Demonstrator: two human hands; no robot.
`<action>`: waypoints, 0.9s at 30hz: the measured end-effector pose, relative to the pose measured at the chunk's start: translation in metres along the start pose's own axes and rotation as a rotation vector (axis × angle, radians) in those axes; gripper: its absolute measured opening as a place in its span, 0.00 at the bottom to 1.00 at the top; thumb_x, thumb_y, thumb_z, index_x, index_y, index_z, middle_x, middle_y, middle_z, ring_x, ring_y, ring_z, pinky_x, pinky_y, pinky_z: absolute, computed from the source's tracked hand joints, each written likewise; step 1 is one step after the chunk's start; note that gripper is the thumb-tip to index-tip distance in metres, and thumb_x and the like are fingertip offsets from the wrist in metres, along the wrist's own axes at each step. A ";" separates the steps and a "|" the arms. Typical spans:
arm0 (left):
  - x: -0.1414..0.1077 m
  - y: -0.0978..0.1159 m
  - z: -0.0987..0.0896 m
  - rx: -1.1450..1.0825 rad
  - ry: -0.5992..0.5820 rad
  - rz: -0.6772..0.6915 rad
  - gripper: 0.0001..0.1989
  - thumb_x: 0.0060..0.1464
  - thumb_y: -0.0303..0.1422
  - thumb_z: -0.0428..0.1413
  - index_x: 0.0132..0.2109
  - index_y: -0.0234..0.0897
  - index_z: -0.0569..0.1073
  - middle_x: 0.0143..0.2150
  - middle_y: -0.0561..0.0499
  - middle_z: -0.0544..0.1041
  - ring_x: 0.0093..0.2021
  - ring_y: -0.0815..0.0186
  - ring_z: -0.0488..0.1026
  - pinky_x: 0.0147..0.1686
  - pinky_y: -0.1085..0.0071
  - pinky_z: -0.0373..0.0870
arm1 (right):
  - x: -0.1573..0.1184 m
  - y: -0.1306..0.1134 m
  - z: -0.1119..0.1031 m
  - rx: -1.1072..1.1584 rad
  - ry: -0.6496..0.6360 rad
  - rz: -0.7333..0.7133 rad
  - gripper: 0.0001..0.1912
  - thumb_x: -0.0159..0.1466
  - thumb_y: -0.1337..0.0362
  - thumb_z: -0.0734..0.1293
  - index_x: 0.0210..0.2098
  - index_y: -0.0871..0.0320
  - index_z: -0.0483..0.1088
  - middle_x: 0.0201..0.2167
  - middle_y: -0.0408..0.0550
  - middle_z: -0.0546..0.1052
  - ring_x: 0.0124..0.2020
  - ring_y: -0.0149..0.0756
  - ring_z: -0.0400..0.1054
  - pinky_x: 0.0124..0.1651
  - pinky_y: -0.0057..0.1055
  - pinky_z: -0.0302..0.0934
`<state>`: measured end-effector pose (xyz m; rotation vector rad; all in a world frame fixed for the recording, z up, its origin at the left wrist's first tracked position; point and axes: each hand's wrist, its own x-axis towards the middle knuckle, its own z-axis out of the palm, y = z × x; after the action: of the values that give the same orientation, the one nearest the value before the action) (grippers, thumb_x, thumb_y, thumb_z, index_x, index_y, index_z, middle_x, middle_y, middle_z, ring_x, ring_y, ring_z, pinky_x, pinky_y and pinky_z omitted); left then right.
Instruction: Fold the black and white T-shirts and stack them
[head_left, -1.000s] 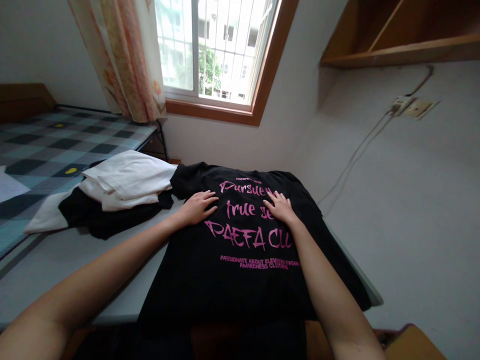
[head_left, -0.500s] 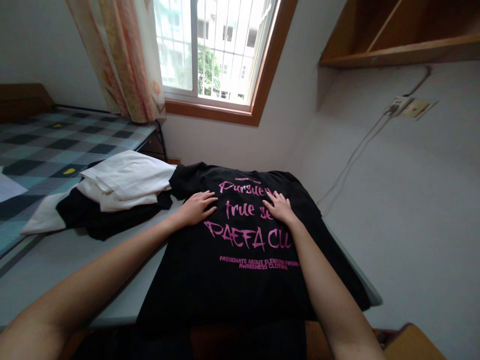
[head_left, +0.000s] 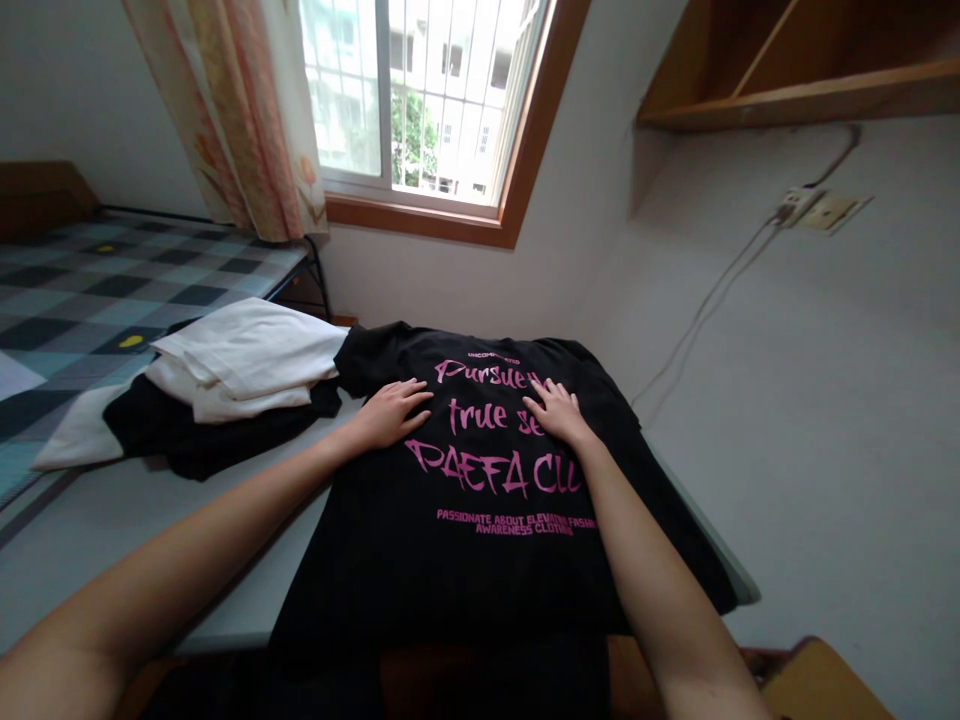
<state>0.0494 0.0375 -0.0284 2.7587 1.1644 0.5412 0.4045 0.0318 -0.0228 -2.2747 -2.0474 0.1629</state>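
Observation:
A black T-shirt (head_left: 450, 570) with pink lettering lies spread over the table (head_left: 247, 590), its collar end toward the window and its hem at the near edge. My left hand (head_left: 394, 412) rests flat on the left side of the shirt, fingers stretched out beside the print. On the upper right of the lettering lies my right hand (head_left: 555, 410), palm down with fingers spread, covering some letters. Neither hand grips the cloth. Left of the shirt is a pile of clothes with a white garment (head_left: 251, 350) on top of a black garment (head_left: 217, 440).
A bed with a checked cover (head_left: 150, 270) stands at the left. Behind the table are a curtain (head_left: 240, 130) and a barred window (head_left: 420, 100). Cables (head_left: 705, 310) hang from a socket (head_left: 814, 208) on the right wall, below a wooden shelf (head_left: 810, 100).
The view has shifted very slightly. Both hands stay in the same places on the T-shirt, and the shirt lies as before.

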 end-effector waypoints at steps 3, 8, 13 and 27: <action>0.000 0.000 0.000 -0.010 0.000 0.000 0.24 0.66 0.43 0.47 0.61 0.36 0.72 0.66 0.41 0.68 0.68 0.50 0.61 0.65 0.51 0.59 | 0.000 0.000 0.000 0.003 0.000 -0.001 0.35 0.71 0.45 0.53 0.72 0.54 0.53 0.73 0.57 0.52 0.73 0.54 0.43 0.70 0.54 0.39; 0.000 -0.001 0.000 -0.042 0.012 0.001 0.23 0.66 0.44 0.47 0.60 0.37 0.73 0.66 0.41 0.68 0.68 0.51 0.61 0.65 0.50 0.59 | 0.000 0.001 0.001 0.008 0.011 -0.007 0.35 0.70 0.45 0.53 0.71 0.53 0.53 0.73 0.56 0.52 0.72 0.54 0.43 0.69 0.56 0.40; 0.000 0.000 0.000 -0.005 0.001 0.000 0.24 0.66 0.43 0.47 0.60 0.35 0.72 0.66 0.41 0.68 0.68 0.52 0.62 0.65 0.52 0.59 | 0.000 0.001 0.001 0.015 0.010 -0.007 0.35 0.70 0.44 0.53 0.71 0.53 0.53 0.73 0.57 0.52 0.73 0.54 0.42 0.70 0.54 0.39; 0.001 -0.001 0.001 -0.020 0.006 -0.004 0.24 0.66 0.44 0.47 0.60 0.36 0.72 0.66 0.41 0.67 0.67 0.51 0.62 0.65 0.51 0.59 | -0.001 0.000 0.000 0.011 0.008 -0.004 0.35 0.71 0.44 0.53 0.71 0.53 0.53 0.73 0.57 0.52 0.73 0.53 0.42 0.70 0.54 0.39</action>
<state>0.0498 0.0384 -0.0292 2.7395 1.1590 0.5574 0.4043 0.0306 -0.0225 -2.2608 -2.0417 0.1647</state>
